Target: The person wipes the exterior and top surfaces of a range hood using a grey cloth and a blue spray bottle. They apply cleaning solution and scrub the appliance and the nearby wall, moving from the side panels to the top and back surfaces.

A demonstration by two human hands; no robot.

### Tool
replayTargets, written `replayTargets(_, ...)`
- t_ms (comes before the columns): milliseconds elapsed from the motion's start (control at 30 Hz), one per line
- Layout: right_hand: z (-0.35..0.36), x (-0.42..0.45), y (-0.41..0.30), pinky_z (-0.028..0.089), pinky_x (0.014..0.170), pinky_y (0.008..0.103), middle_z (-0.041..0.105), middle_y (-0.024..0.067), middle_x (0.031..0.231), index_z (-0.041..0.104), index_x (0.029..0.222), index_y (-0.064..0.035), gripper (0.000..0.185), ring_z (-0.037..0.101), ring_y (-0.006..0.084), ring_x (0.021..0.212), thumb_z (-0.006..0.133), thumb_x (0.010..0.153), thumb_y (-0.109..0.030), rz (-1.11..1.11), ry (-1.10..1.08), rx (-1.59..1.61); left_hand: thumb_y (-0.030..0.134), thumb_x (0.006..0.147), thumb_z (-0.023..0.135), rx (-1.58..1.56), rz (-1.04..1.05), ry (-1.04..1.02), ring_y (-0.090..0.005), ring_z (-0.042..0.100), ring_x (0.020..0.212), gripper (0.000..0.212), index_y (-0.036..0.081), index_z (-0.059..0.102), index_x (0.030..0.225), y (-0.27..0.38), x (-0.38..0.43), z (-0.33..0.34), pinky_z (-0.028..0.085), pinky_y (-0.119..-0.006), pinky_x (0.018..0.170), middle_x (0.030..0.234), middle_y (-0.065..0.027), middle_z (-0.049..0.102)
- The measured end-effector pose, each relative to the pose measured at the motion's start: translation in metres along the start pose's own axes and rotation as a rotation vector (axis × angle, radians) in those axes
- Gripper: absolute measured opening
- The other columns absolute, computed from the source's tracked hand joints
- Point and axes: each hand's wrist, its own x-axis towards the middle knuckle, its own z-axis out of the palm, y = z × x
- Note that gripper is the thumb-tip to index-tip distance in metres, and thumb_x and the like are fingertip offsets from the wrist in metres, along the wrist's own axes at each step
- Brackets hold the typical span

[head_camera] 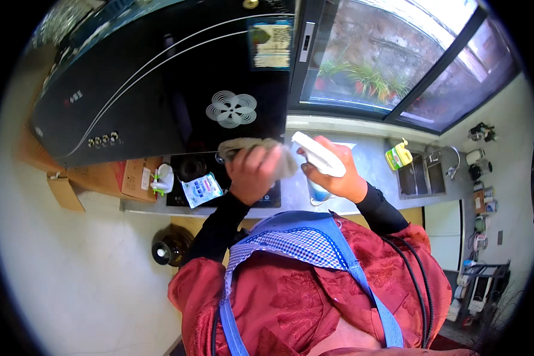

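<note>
My left hand [253, 171] holds a grey-brown cloth [287, 162], slightly blurred, against or just in front of the lower right edge of a black range hood panel [178, 102]. To its right, my right hand [340, 171] is closed around the neck of a spray bottle with a white trigger head [318, 153]; its blue-and-white body [319, 192] shows below the hand. I cannot tell whether the cloth touches the panel. A blue-and-white pouch [202, 190] lies on the black gas hob [267, 198] below the hood.
A yellow pump bottle [398, 155] stands on the grey countertop [374, 151] beside a double sink [420, 175]. White plastic items with green parts [162, 179] and cardboard boxes [133, 178] are at the left. A large dark bottle [173, 251] stands below. Sliding windows [360, 66] are ahead.
</note>
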Motion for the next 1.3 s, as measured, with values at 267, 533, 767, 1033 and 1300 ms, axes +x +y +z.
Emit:
replayTargets(267, -0.015, 0.010, -0.013, 0.049, 0.061, 0.0315, 0.060, 0.0099, 0.077, 0.064, 0.095, -0.0005, 0.023, 0.061, 0.0282, 0.063, 0.072, 0.074, -0.006, 0.009, 0.112, -0.033, 0.024, 0.083, 0.068, 0.084, 0.023, 0.054, -0.0183, 0.055, 0.097, 0.039, 0.018, 0.056, 0.119, 0.009, 0.073, -0.007, 0.039, -0.037, 0.076, 0.113, 0.0013, 0.058)
replayTargets(533, 0.004, -0.007, -0.008, 0.053, 0.066, 0.0306, 0.069, 0.0064, 0.085, 0.065, 0.099, -0.0050, 0.029, 0.068, 0.0254, 0.069, 0.070, 0.071, 0.001, -0.033, -0.121, -0.040, 0.023, 0.078, 0.073, -0.008, -0.107, -0.007, -0.0206, 0.054, 0.101, 0.035, 0.021, 0.065, 0.112, -0.010, -0.020, -0.010, 0.038, -0.040, 0.084, 0.114, 0.0017, 0.057)
replayTargets(767, -0.012, 0.009, -0.016, 0.052, 0.063, 0.0317, 0.065, 0.0090, 0.081, 0.064, 0.095, -0.0020, 0.024, 0.066, 0.0277, 0.068, 0.071, 0.072, -0.003, -0.023, -0.025, -0.139, 0.021, 0.073, 0.079, -0.021, -0.039, 0.000, -0.0251, 0.051, 0.108, 0.056, 0.019, 0.056, 0.125, 0.002, 0.056, -0.010, 0.035, -0.043, 0.089, 0.117, -0.0010, 0.054)
replayTargets(1033, -0.012, 0.017, 0.014, 0.052, 0.072, 0.0300, 0.068, 0.0096, 0.090, 0.068, 0.102, -0.0053, 0.030, 0.066, 0.0226, 0.074, 0.070, 0.072, 0.000, 0.158, 0.132, 0.315, 0.037, 0.091, 0.066, -0.010, -0.129, 0.049, -0.0309, 0.057, 0.099, 0.035, 0.014, 0.062, 0.117, -0.021, 0.080, -0.032, 0.039, -0.045, 0.087, 0.110, -0.0077, 0.060)
replayTargets(1300, -0.029, 0.077, 0.046, 0.052, 0.062, 0.0390, 0.067, 0.0115, 0.080, 0.065, 0.095, -0.0144, 0.025, 0.064, 0.0368, 0.073, 0.075, 0.072, -0.014, -0.140, 0.252, 0.187, 0.034, 0.092, 0.063, -0.098, -0.065, 0.126, -0.0335, 0.054, 0.102, 0.040, -0.002, 0.055, 0.108, -0.046, 0.231, -0.028, 0.041, -0.042, 0.092, 0.103, -0.0149, 0.054)
